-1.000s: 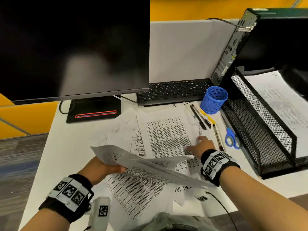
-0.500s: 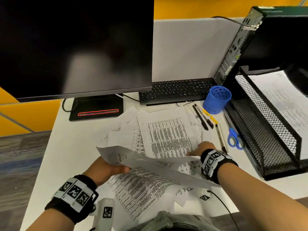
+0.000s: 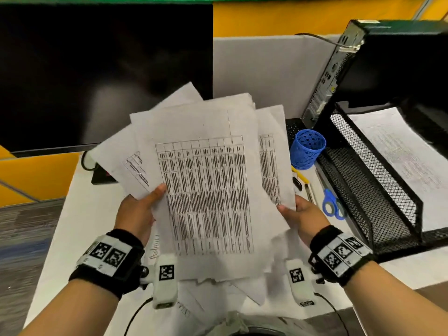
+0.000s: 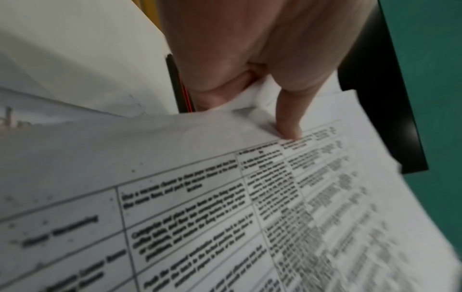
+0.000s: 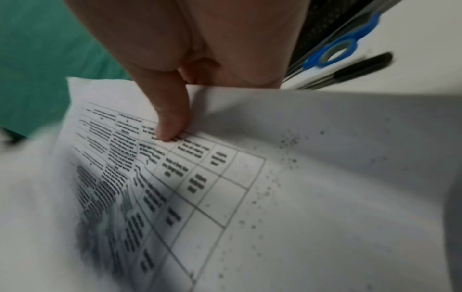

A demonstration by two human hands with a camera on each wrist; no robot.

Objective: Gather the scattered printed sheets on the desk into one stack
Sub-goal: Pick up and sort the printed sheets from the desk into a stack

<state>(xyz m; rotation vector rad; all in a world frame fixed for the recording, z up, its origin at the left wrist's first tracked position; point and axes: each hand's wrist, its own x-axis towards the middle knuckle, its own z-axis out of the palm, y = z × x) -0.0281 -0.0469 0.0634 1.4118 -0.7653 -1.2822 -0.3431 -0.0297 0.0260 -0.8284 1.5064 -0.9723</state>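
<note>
Left hand (image 3: 137, 214) and right hand (image 3: 304, 218) pinching opposite edges of the printed sheets (image 3: 206, 185), thumbs on top, fingers underneath. Sheets fanned unevenly, raised above the desk (image 3: 80, 229) before the monitor (image 3: 97, 69). Blue pen cup (image 3: 307, 149), scissors (image 3: 333, 207), mesh tray (image 3: 378, 190) at right.

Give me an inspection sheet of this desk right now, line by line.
Surface: white desk, a few sheets still lying near its front edge.
Job's things: sheets lifted, fanned, edges not squared.
Clutter: blue cup, scissors, pens, mesh tray holding paper.
Grippers: left hand and right hand each grip a side of the sheets, thumbs on top.
Cables: one behind the monitor, one on the computer tower.
Surroundings: grey partition, yellow wall.
</note>
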